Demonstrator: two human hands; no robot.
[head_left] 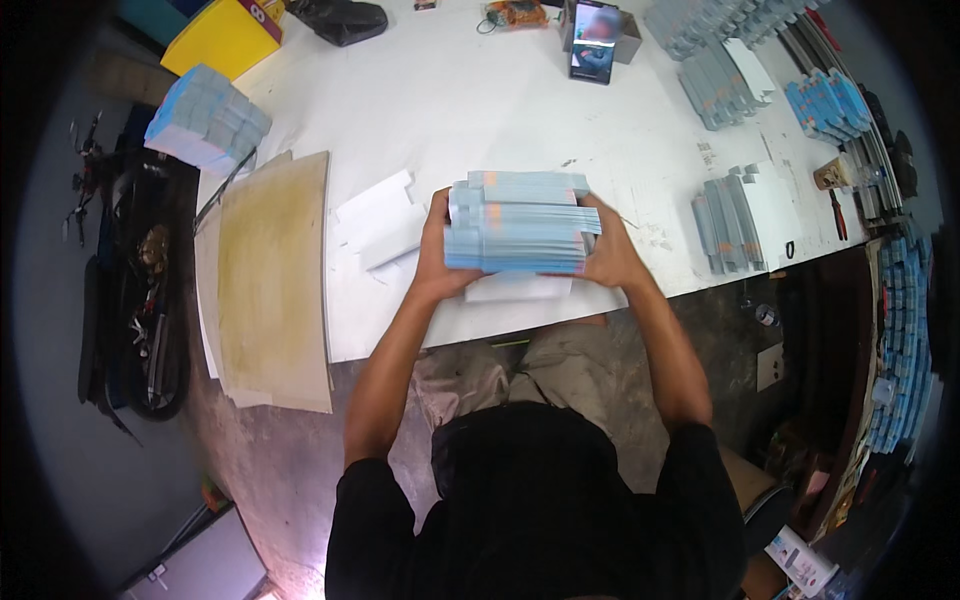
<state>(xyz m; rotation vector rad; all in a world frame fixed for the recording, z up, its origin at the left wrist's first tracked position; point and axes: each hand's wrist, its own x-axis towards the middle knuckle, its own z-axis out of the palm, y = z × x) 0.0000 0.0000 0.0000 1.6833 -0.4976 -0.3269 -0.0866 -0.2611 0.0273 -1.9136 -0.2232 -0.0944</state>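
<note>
wide room ahead, tight on the left
a hand can slide over the white table [430, 110] from the blue stack [520, 238] to the phone [591, 60]. white pieces [378, 212] lie just beside the left hand [434, 258], then a big tan board [272, 280]. past the right hand [615, 250] is a gap, then a gray stack [722, 225].

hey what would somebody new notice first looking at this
Probably the block of light-blue stacks, clasped between the left hand and right hand near the front edge of the white table. After that, likely the bright yellow box at upper left and the lit phone at top, right of centre.
</note>
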